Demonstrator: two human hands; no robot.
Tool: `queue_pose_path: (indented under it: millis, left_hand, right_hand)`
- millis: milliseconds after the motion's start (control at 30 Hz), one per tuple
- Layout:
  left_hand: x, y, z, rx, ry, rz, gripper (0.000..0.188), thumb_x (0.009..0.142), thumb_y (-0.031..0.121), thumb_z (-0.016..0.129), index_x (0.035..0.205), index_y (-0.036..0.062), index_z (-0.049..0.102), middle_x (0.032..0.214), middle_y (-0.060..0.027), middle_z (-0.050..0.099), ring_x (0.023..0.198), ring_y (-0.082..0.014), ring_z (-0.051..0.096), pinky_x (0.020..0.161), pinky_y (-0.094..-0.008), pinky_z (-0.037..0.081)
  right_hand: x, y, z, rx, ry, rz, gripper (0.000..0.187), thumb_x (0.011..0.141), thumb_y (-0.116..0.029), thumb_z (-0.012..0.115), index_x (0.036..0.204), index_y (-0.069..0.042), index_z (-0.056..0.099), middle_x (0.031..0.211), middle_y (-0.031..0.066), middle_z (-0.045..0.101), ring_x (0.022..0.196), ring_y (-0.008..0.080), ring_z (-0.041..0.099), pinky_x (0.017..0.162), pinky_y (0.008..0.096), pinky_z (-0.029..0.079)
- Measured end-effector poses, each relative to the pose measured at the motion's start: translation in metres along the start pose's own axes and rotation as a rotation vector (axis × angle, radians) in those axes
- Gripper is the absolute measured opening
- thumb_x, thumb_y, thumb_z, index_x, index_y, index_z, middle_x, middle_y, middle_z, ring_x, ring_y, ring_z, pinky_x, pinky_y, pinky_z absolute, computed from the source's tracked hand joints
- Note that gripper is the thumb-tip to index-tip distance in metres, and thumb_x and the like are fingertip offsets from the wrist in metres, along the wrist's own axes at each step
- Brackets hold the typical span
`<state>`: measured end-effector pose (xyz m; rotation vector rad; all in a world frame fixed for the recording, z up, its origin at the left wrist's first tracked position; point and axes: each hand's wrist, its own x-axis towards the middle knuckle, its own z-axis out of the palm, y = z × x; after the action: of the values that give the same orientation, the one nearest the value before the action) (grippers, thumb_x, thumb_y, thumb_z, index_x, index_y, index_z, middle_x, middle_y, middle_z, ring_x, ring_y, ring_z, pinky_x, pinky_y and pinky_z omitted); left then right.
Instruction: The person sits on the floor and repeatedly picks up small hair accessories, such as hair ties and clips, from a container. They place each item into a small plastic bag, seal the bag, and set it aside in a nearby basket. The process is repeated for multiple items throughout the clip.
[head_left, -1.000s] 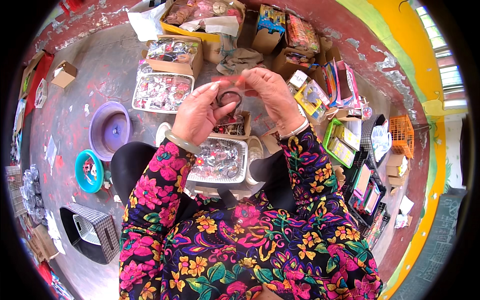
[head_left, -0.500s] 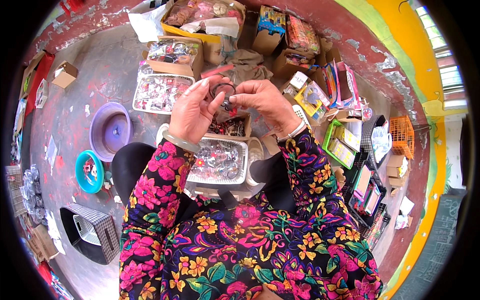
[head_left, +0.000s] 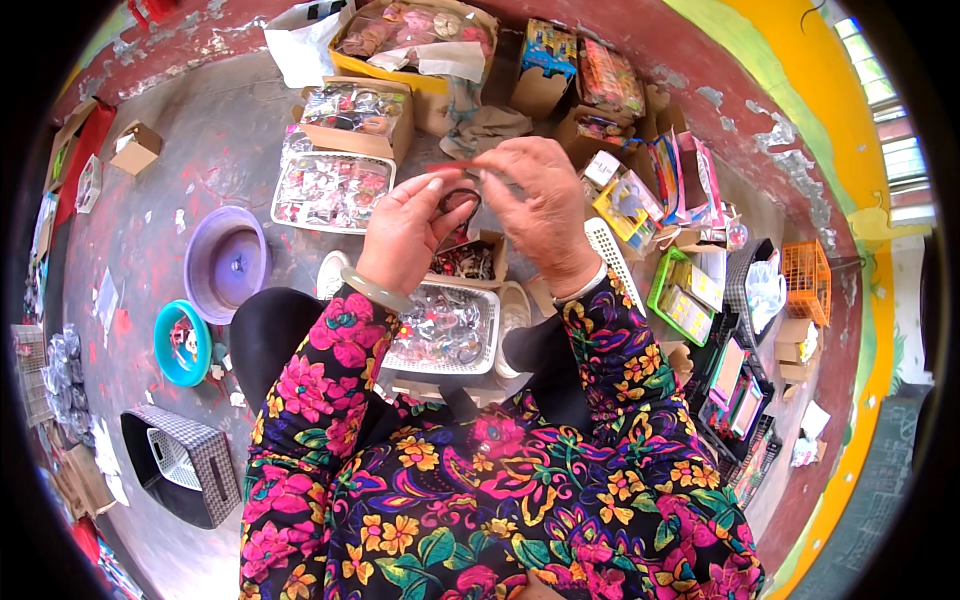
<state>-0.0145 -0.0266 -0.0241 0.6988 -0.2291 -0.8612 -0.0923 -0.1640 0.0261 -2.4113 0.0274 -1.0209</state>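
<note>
Presently, the left hand (head_left: pixel 402 232) and right hand (head_left: pixel 540 205) are raised together above the lap, each grip pinching a small dark ring (head_left: pixel 458 200) held between them, with a thin red strip (head_left: pixel 452 167) at the fingertips just above it. Directly below sit a white basket (head_left: pixel 487 335) of wrapped trinkets and a small box (head_left: pixel 492 243). On the floor to the left lie a purple bowl (head_left: pixel 226 262) and a teal bowl (head_left: pixel 178 343), well apart from the hands.

Open cardboard boxes (head_left: pixel 352 112) of clear packets sit at twelve o'clock; bright green and yellow packs (head_left: pixel 683 296) crowd three o'clock.
</note>
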Motion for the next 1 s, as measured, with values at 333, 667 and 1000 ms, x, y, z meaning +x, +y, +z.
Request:
queue_pose_path:
  millis: [333, 667, 1000]
  left_hand:
    - [0.0, -0.015, 0.004, 0.386, -0.026, 0.035, 0.026, 0.094, 0.011, 0.043, 0.113, -0.003, 0.052, 0.104, -0.0058, 0.058, 0.091, -0.0111, 0.058, 0.079, -0.0237, 0.051]
    - [0.001, -0.018, -0.004, 1.136, -0.026, 0.314, 0.019, 0.089, 0.003, 0.048, 0.104, -0.0035, 0.057, 0.086, -0.0087, 0.063, 0.077, -0.0095, 0.057, 0.07, -0.0238, 0.048]
    - [0.0, -0.019, -0.003, 1.081, 0.011, 0.456, 0.02, 0.085, 0.011, 0.052, 0.1, 0.0, 0.06, 0.082, -0.0231, 0.06, 0.078, -0.0372, 0.06, 0.064, -0.0346, 0.047]
  right_hand:
    - [-0.007, -0.002, 0.007, -0.145, -0.107, -0.1, 0.01, 0.07, -0.012, 0.063, 0.079, -0.009, 0.065, 0.077, 0.0025, 0.059, 0.077, 0.0217, 0.054, 0.069, 0.0337, 0.039]
    - [-0.008, -0.007, 0.009, -0.406, -0.205, -0.267, 0.01, 0.065, -0.011, 0.064, 0.074, -0.008, 0.062, 0.074, 0.0021, 0.058, 0.075, 0.0206, 0.055, 0.069, 0.0339, 0.04]
    - [-0.006, -0.004, 0.011, -0.228, -0.059, -0.204, 0.007, 0.063, -0.008, 0.062, 0.068, -0.009, 0.059, 0.071, 0.0032, 0.056, 0.073, 0.0222, 0.054, 0.066, 0.0343, 0.041]
